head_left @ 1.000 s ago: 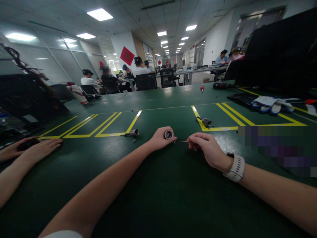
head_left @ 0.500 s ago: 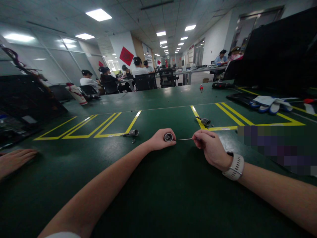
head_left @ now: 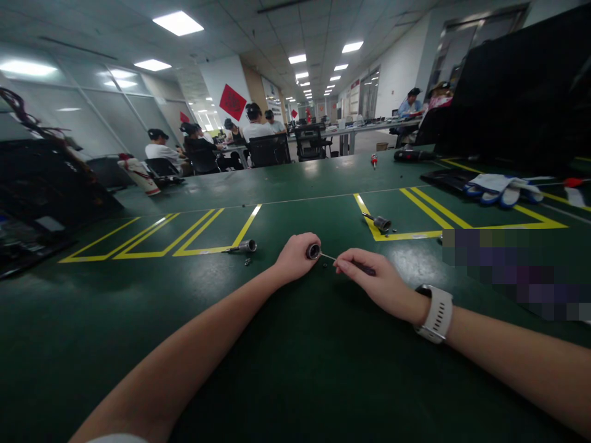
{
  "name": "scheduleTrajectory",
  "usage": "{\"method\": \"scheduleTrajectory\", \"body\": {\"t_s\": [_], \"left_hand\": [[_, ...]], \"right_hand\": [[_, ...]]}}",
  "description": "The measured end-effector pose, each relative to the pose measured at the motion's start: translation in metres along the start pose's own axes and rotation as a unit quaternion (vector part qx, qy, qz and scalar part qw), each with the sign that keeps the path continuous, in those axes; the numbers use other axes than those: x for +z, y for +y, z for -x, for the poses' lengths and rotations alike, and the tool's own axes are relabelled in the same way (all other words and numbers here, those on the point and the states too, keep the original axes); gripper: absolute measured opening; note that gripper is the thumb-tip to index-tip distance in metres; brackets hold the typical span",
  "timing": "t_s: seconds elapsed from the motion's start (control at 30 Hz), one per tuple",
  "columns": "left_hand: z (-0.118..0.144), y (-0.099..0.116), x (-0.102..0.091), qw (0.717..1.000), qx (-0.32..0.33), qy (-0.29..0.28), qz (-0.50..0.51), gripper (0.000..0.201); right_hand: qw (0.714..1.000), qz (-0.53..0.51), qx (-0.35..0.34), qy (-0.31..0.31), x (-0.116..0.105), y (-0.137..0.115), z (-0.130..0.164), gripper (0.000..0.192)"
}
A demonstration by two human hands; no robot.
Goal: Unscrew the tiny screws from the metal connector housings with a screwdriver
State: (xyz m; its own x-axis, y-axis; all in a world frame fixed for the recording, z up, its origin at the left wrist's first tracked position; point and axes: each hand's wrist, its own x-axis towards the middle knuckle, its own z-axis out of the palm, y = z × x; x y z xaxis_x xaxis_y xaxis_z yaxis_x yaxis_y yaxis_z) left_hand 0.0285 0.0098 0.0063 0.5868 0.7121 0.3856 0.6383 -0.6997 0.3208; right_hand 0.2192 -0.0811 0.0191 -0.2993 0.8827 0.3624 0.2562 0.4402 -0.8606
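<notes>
Pinching a small metal cylinder (head_left: 313, 250) in fingertips, the left hand (head_left: 295, 257) steadies it just above the green bench (head_left: 295, 369), open end twd the right. Right hand (head_left: 369, 280) is closed around a thin screwdriver (head_left: 348, 263), tip at the cylinder's mouth. Part looks rigid, light, smooth metal, prob. slippery; best held round its barrel w/ fingertips, as now. Driver shaft is thin, likely bends if levered; grip belongs on the dark handle. Similar fittings (head_left: 247, 247) and (head_left: 381, 222) lie nearby on the yellow lines.
</notes>
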Motion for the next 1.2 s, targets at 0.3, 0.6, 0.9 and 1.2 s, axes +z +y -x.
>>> {"method": "scheduleTrajectory", "body": {"t_s": [0.3,0.6,0.9,1.2], "left_hand": [[0.001,0.008,-0.001,0.994,0.049,-0.026,-0.093,0.006],[0.003,0.003,0.0,0.995,0.069,-0.033,-0.057,0.001],[0.002,0.006,-0.001,0.994,0.057,-0.028,-0.086,0.003],[0.005,0.006,-0.003,0.992,0.08,-0.026,-0.093,0.006]], "right_hand": [[0.989,0.124,-0.076,0.002,0.009,-0.004,0.002,0.013],[0.957,-0.244,0.157,0.025,-0.003,0.014,-0.007,0.018],[0.999,-0.002,0.034,0.004,0.003,-0.003,0.0,0.018],[0.957,-0.242,0.162,0.017,-0.002,0.009,-0.007,0.018]]}}
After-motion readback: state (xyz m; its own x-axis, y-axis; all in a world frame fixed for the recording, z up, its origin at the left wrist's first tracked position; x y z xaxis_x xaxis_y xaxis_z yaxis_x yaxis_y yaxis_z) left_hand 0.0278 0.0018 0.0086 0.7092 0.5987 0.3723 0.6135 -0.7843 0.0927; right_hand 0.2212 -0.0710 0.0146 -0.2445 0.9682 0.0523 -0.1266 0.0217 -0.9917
